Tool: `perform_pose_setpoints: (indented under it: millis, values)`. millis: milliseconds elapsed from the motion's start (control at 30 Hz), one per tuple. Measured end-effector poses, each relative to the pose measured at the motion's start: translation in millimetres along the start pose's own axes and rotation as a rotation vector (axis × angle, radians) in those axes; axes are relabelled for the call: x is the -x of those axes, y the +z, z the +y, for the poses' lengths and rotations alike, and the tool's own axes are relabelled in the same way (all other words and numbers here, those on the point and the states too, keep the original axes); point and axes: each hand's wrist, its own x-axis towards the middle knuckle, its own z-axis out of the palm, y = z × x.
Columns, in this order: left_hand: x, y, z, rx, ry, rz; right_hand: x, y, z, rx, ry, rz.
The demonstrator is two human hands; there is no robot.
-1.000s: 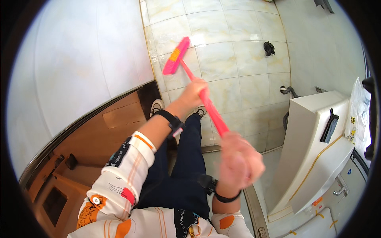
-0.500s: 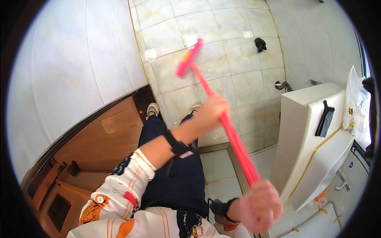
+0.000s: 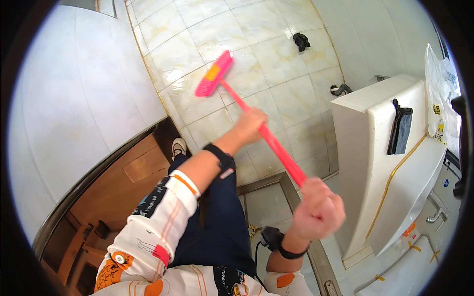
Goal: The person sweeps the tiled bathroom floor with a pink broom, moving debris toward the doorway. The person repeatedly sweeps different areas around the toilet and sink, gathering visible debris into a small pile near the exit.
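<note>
A pink broom slants across the wet tiled floor, its head far left of centre with a yellow-orange patch on it. Partway down the handle, my left hand is closed around the shaft, with a black band on that wrist. My right hand grips the upper end of the handle, nearer my body and to the right; its fingers are wrapped in a fist. The black band on my right wrist carries a small device with a cable.
A crumpled black bag or cloth lies on the far floor. To the right stands a white basin unit with a dark cloth and a plastic bag. A metal door sill crosses the floor; a brown cabinet is at left.
My right hand has moved forward, away from my body. Relative to the floor, the broom head has come slightly nearer. The whole view has shifted, and both hands keep their hold.
</note>
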Motion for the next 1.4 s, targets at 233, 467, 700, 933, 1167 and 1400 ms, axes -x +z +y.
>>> perform_pose_setpoints:
  millis: [233,467,700,933,1167,1400]
  values:
    - [-56.9,85.9,102.0,0.442,0.125,-0.109,-1.7,-30.2,-50.9,0.302,-0.14,0.038]
    - [-31.7,33.3,127.1,0.22,0.162,-0.055,-1.6,-30.8,-88.1,0.132,-0.239,0.018]
    - [29.4,-57.7,7.9,-0.067,-0.086,-0.019,18.8,-5.7,4.2,-0.1,0.268,-0.012]
    - [32.3,51.6,49.7,0.052,-0.062,-0.078,-3.7,-55.7,-27.5,-0.087,0.062,-0.021]
    - [-17.7,112.2,123.3,0.508,0.127,-0.086,20.7,-49.6,-75.2,0.267,-0.016,-0.141]
    - [42.3,8.6,142.1,0.372,0.172,-0.012,52.6,-15.4,-129.3,0.073,-0.174,-0.353]
